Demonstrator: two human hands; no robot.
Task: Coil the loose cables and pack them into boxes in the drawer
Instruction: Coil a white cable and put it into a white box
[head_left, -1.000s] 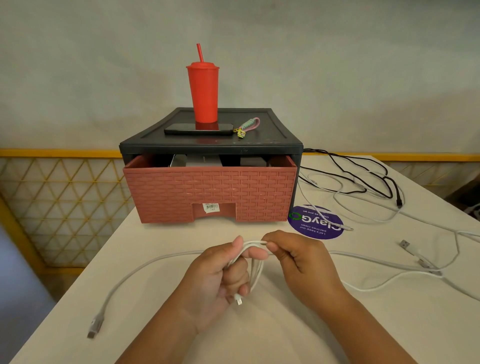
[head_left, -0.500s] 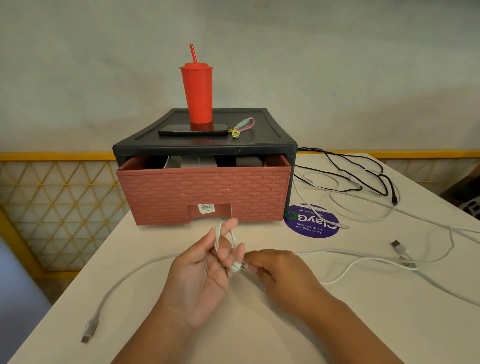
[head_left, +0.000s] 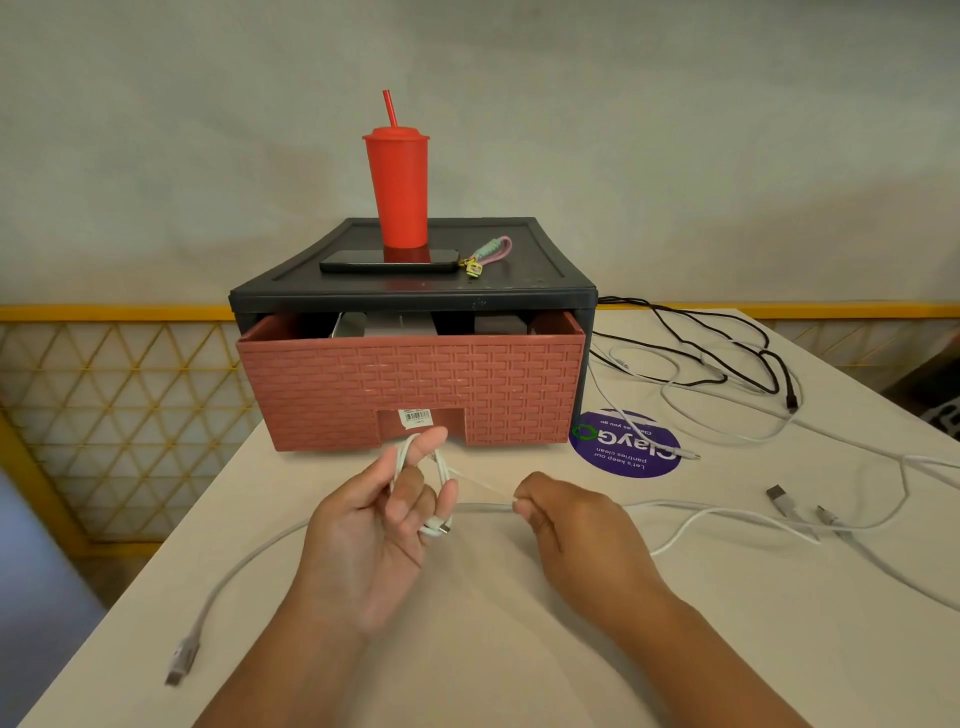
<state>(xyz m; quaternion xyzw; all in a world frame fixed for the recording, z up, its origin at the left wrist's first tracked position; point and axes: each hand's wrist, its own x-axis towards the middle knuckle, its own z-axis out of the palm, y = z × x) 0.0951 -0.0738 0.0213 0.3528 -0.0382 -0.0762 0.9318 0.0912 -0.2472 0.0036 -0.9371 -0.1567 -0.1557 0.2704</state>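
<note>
My left hand holds a white cable looped round its fingers, the plug end hanging by the palm. My right hand pinches the same cable's strand a short way to the right, pulled taut. Behind them stands a black drawer unit with its pink brick-patterned drawer partly pulled out; white and dark boxes show inside. A grey cable runs across the table under my hands. Loose white cables and a black cable lie to the right.
On the unit's top stand a red tumbler with straw, a black phone and a keychain. A purple round sticker is on the table. The table's left edge drops off beside a yellow lattice railing.
My right hand has moved away to the right, drawing a strand out taut from the loops. My left hand has opened up and turned palm-up with the coil round its fingers.
</note>
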